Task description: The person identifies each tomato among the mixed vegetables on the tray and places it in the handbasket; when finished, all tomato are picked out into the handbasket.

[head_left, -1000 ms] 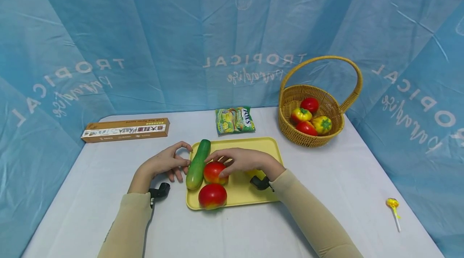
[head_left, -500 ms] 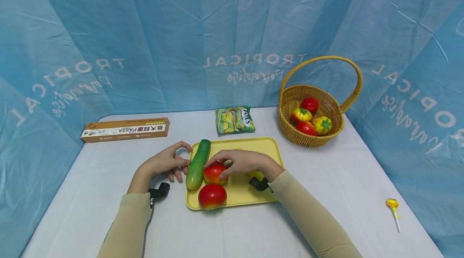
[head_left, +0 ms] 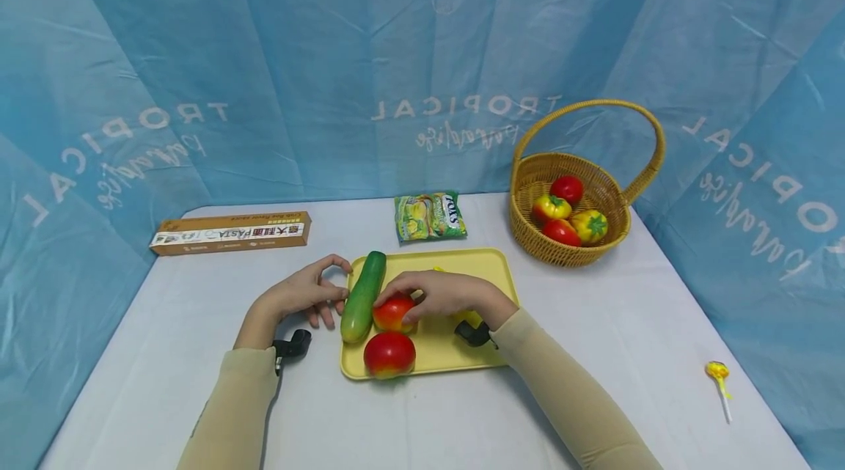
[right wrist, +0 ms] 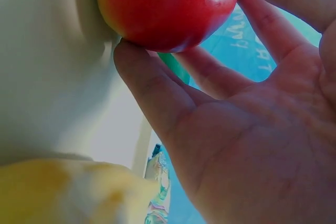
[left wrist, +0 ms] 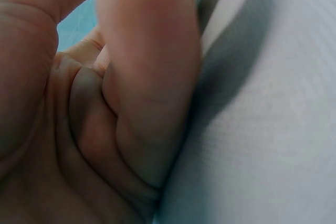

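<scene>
Fruit (head_left: 394, 316), red and glossy, sits on a yellow tray (head_left: 439, 356) beneath a person's right hand (head_left: 439, 290), whose thumb and fingers curl round its sides. Just left of that hand, a green cucumber (head_left: 364, 298) lies along the tray's edge; a second red fruit (head_left: 389, 354) sits just nearer the person than the fingertips. Across the cucumber, the left hand (head_left: 304, 290) holds nothing at the tray's rim, its fingers loosely bent, thumb and forefinger apart. A yellow object (right wrist: 68, 192), mostly hidden, lies below the right wrist. Beyond the right hand and to its right, a wicker basket (head_left: 561, 256) carries red and yellow produce. The step in hand appears to be the grasp itself, with the fruit seemingly not yet off the tray. The next move would likely call for an even squeeze and a straight lift, fingertips clear of the cucumber, with the left hand seemingly free to steady the tray.
</scene>
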Available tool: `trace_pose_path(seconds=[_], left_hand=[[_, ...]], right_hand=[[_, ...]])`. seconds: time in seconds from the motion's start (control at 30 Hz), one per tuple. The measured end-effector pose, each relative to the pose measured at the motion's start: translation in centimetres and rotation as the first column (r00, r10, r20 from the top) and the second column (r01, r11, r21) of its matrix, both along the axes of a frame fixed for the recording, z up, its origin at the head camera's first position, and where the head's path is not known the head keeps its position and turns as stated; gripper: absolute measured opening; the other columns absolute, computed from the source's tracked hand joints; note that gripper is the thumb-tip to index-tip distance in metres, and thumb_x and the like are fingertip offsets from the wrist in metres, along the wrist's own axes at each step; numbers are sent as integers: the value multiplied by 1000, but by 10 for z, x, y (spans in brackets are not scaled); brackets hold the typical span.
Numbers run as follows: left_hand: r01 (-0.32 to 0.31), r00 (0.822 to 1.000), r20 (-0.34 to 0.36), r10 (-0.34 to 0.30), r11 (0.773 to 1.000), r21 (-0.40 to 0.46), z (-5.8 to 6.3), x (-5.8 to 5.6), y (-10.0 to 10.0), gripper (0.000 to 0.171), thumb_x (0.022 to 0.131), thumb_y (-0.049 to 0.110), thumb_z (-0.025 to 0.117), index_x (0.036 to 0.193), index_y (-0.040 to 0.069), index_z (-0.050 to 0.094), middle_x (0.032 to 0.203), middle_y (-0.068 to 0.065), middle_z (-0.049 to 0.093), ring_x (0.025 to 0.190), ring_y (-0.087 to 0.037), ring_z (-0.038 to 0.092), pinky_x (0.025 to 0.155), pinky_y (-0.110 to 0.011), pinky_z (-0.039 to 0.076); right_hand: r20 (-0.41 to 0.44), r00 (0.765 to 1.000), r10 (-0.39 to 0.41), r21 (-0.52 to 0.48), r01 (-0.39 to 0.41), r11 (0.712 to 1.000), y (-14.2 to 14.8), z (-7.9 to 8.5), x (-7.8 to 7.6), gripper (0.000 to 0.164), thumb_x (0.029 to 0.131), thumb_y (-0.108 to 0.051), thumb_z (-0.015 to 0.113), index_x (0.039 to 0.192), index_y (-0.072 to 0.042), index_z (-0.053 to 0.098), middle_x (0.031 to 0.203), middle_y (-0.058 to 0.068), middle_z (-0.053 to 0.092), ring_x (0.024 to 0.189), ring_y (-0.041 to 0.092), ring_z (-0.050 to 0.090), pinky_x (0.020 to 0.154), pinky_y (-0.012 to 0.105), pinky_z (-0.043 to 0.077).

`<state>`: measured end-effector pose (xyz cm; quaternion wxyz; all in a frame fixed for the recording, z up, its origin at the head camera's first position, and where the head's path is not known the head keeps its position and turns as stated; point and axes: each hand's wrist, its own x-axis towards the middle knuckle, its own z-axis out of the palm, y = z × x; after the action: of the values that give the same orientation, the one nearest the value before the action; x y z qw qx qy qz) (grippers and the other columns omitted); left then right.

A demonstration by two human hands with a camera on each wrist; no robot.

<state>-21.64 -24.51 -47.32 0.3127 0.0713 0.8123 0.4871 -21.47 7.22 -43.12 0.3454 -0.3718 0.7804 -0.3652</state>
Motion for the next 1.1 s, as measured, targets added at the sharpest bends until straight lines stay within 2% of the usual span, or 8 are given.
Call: trace_pose_path(seconds=[0.33, 0.5, 0.67, 0.77, 0.97, 1.1], left_hand=[[5, 1000, 0, -5, 1000, -4, 3, -2, 1, 48, 104, 24, 66, 143, 16, 40, 86, -11, 78, 61, -23, 76, 53, -30, 61], [3, 1000, 0, -3, 1000, -5, 3, -1, 1, 49, 104, 23, 66, 144, 15, 39, 87, -11, 78, 60, -23, 75, 53, -30, 61], [3, 1000, 5, -3, 1000, -2, 1, 0, 0, 49, 104, 24, 66, 144, 16, 39, 87, -11, 78, 59, -23, 75, 53, -30, 61], [1, 1000, 0, -1, 1000, 1, 1, 0, 1, 48, 104, 23, 66, 144, 16, 40, 86, -11, 78, 59, -22, 75, 53, -30, 60], [-5, 1000, -4, 5, 1000, 0, 1, 2, 1, 47, 104, 22, 66, 143, 15, 40, 85, -11, 78, 59, -22, 75, 52, -30, 60], [-3, 1000, -8, 4, 1000, 0, 1, 2, 1, 48, 104, 22, 66, 143, 15, 40, 86, -11, 78, 59, -22, 75, 52, -30, 60]], right_hand=[[-57, 998, -28, -27, 27, 999, 9, 10, -5, 43, 102, -20, 71, 141, -37, 63, 148, -8, 59, 134, 14, 54, 118, 36, 47], [-68, 996, -55, -47, 52, 998, 16, 16, -8, 45, 103, -27, 69, 144, -42, 59, 152, -10, 56, 137, 13, 52, 121, 39, 44], [-66, 994, -84, -111, 76, 991, 25, 23, -11, 46, 103, -30, 70, 146, -41, 58, 153, -10, 56, 140, 15, 53, 123, 45, 43], [-60, 992, -109, -155, 98, 983, 32, 26, -14, 47, 102, -30, 71, 147, -39, 58, 154, -10, 56, 138, 16, 54, 122, 44, 44], [33, 985, -168, -248, 171, 954, 50, 36, -19, 47, 104, -24, 68, 149, -29, 56, 148, 0, 61, 125, 23, 64, 112, 41, 52], [34, 976, -215, -292, 216, 932, 68, 44, -25, 48, 105, -22, 67, 151, -25, 55, 151, 2, 60, 130, 24, 62, 112, 39, 53]])
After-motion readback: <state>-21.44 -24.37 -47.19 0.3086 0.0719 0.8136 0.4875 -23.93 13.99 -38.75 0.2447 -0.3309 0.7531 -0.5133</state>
